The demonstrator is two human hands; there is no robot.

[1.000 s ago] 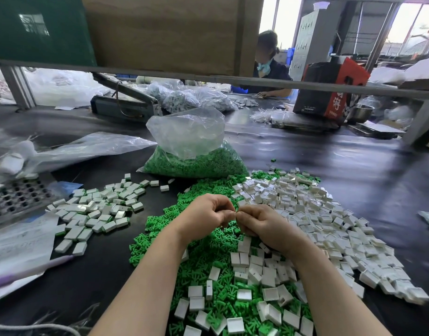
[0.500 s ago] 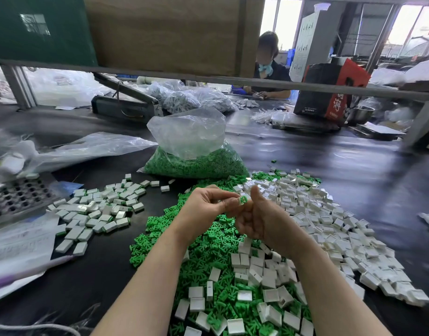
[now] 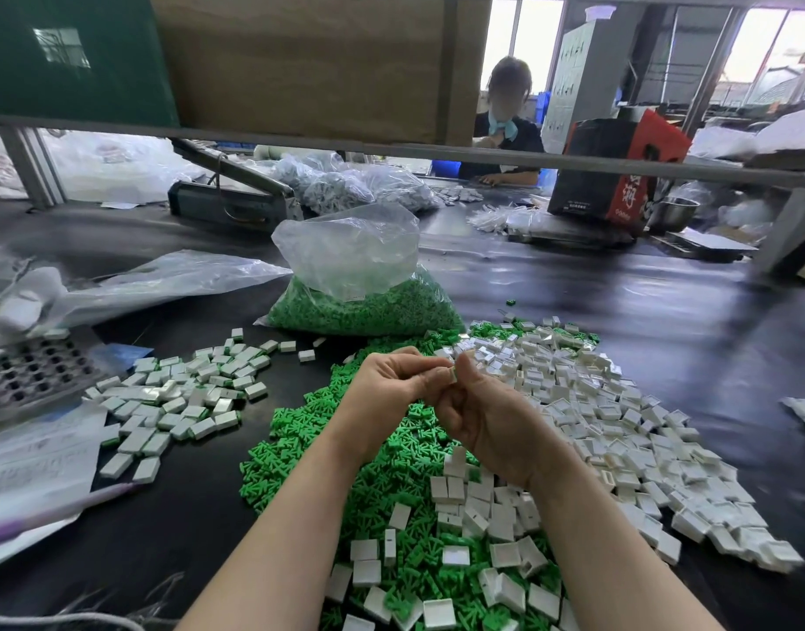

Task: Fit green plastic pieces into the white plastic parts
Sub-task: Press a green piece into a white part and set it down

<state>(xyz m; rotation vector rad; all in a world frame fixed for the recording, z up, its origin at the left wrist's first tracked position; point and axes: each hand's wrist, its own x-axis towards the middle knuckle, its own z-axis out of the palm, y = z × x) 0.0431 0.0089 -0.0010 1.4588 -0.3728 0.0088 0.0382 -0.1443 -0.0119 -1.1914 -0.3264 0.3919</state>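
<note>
My left hand and my right hand meet above the heap of loose green plastic pieces. Between their fingertips they pinch one small white plastic part; whether a green piece sits inside it is hidden by my fingers. To the right spreads a wide pile of empty white parts. Left of my hands lies a separate group of white parts with green showing at their ends.
A clear bag of green pieces stands behind the heaps. A perforated metal tray and papers lie at the left. Another person sits across the black table, beside a red and black box.
Both hands have lifted and turned; a green piece showed between the fingertips half a second ago, and a white part is there now.
</note>
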